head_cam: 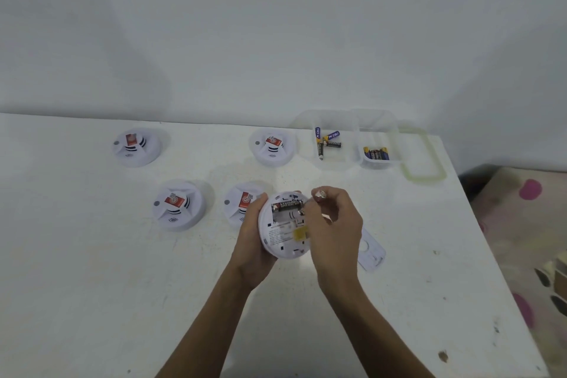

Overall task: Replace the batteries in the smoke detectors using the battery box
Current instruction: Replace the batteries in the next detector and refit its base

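Gripping the upturned smoke detector (285, 236) at centre frame is the left hand (251, 233); the right hand (334, 224) pinches a battery (321, 194).

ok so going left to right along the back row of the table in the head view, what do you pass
far-left smoke detector → second smoke detector → clear box with loose batteries → smaller box of batteries → green-rimmed lid

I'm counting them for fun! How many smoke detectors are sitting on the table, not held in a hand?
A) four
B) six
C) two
A: on the table sit the back left detector, back right detector, front left detector and front right detector. The left hand grips the held detector, and the right hand pinches a battery.
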`<state>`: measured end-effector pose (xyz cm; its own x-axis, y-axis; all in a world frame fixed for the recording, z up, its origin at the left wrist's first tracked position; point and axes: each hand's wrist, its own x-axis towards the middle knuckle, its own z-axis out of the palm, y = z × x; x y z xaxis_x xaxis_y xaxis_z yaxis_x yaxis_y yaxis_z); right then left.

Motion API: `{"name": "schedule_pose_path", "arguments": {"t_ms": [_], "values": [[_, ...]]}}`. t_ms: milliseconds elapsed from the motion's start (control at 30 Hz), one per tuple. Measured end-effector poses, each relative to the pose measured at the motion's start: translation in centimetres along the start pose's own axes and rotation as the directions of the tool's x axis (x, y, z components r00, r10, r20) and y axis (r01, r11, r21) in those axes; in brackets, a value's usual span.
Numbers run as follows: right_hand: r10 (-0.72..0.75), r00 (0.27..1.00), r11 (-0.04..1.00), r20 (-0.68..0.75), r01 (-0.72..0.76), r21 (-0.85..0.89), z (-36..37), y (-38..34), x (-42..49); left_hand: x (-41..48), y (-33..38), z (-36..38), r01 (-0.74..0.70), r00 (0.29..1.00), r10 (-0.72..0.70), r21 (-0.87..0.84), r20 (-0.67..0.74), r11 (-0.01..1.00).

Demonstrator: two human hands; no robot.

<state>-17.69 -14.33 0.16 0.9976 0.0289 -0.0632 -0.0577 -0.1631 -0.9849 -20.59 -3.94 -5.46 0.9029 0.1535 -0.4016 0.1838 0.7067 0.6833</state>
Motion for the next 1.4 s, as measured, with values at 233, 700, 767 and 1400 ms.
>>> {"name": "schedule_pose_path", "arguments": {"t_ms": [233,700,767,1400], "values": [[-0.343,0.846,0.874,0.409,0.447,-0.191,-1.4,-0.2,2.0,-0.3,0.7,-0.9,0.067,0.997,-0.065,-0.067,0.042,0.996],[-0.301,0.362,0.208,0.882,0.928,-0.310,-1.2,-1.4,5.1,-0.3,0.8,-1.4,-0.016,0.998,0.015,0.006,0.057,1.000],[-0.307,0.327,0.175,0.894,0.943,-0.285,-1.1,-1.5,5.4,-0.3,0.8,-1.6,-0.027,0.999,0.025,0.032,0.047,0.999],[-0.321,0.389,0.387,0.863,0.886,-0.256,-1.3,-2.0,5.9,1.0,0.3,-1.6,-0.048,0.997,0.046,0.032,0.069,0.998]]}}
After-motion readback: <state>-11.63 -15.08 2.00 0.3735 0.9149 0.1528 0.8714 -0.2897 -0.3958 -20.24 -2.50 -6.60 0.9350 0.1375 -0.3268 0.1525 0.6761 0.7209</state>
